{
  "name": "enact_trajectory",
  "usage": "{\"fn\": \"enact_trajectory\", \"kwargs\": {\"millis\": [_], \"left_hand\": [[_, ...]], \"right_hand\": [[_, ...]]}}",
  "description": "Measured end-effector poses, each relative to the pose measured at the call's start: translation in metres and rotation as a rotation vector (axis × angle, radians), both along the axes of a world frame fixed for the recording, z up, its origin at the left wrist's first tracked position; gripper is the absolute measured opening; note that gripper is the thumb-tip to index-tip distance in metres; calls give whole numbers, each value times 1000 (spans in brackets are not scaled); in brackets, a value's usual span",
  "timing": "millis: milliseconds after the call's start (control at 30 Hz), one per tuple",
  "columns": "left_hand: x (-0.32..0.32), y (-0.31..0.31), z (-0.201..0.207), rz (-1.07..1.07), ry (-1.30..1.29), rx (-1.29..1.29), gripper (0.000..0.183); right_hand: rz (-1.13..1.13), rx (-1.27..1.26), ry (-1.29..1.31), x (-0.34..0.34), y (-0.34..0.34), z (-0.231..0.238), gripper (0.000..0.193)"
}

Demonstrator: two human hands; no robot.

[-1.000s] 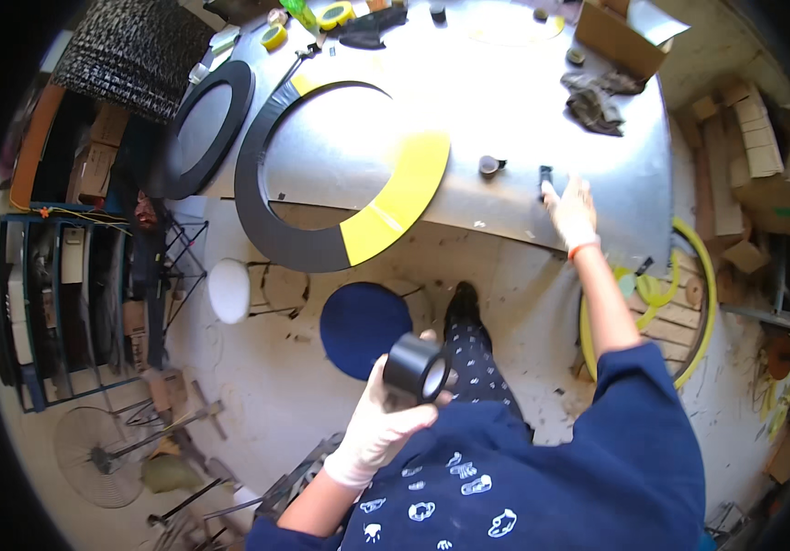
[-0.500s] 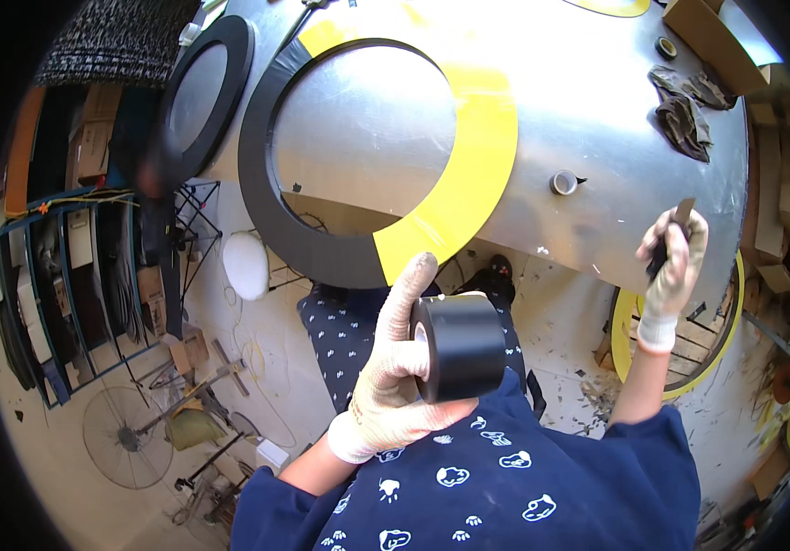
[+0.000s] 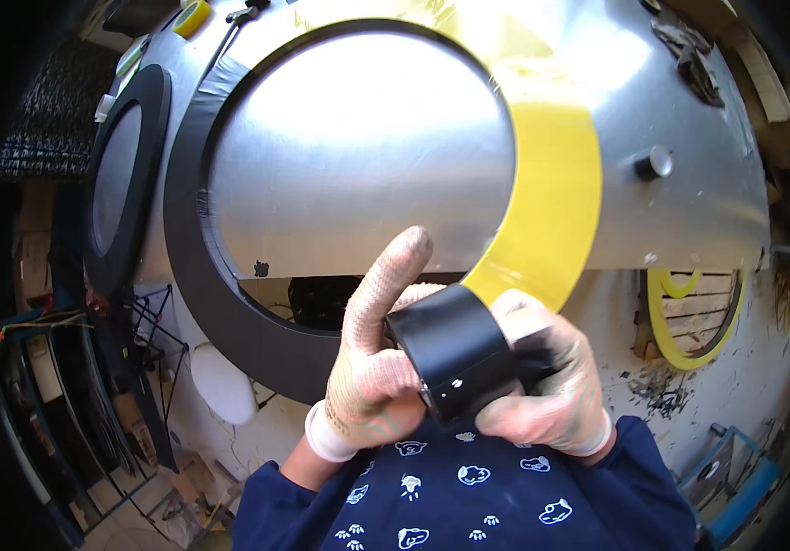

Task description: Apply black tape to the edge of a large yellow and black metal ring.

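Observation:
A wide roll of black tape (image 3: 450,344) hangs before my chest. My left hand (image 3: 369,372), in a pale work glove, is closed on the roll, with its fingers inside the core and the thumb pointing up. Against the roll's right side my gloved right hand (image 3: 560,381) is closed round a small dark-handled knife (image 3: 532,356), mostly hidden by the fingers and blurred. Just beyond my hands a large flat ring (image 3: 555,184) lies on the metal table and overhangs its near edge. Its right part is yellow, its left part black.
The metal table (image 3: 358,184) holds a small cup (image 3: 656,163), dark cloth gloves (image 3: 693,60) and a yellow tape roll (image 3: 191,18). At left a second black ring (image 3: 101,220) leans by the table. A white stool seat (image 3: 222,381) stands below; a yellow-edged ring (image 3: 666,321) is at right.
My right hand has come in from the far right to the tape roll, bringing the knife. The roll has tilted in my left hand. The view has shifted closer to the large ring.

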State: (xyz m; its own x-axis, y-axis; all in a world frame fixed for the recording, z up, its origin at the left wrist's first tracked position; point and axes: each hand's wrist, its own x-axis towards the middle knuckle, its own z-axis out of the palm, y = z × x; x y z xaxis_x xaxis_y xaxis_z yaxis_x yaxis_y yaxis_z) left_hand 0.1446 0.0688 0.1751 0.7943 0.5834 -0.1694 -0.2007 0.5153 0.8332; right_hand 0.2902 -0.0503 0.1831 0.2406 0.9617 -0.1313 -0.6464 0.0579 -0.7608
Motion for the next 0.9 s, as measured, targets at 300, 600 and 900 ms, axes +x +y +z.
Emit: {"fn": "enact_trajectory", "kwargs": {"millis": [300, 600, 900], "left_hand": [[-70, -7, -25, 138, -126, 381, 69], [-105, -23, -15, 162, -155, 473, 57], [-113, -29, -17, 156, -129, 576, 62]], "right_hand": [[-187, -128, -104, -86, -10, 10, 29], [424, -652, 153, -79, -25, 69, 18], [396, -511, 92, -89, -35, 57, 23]]}}
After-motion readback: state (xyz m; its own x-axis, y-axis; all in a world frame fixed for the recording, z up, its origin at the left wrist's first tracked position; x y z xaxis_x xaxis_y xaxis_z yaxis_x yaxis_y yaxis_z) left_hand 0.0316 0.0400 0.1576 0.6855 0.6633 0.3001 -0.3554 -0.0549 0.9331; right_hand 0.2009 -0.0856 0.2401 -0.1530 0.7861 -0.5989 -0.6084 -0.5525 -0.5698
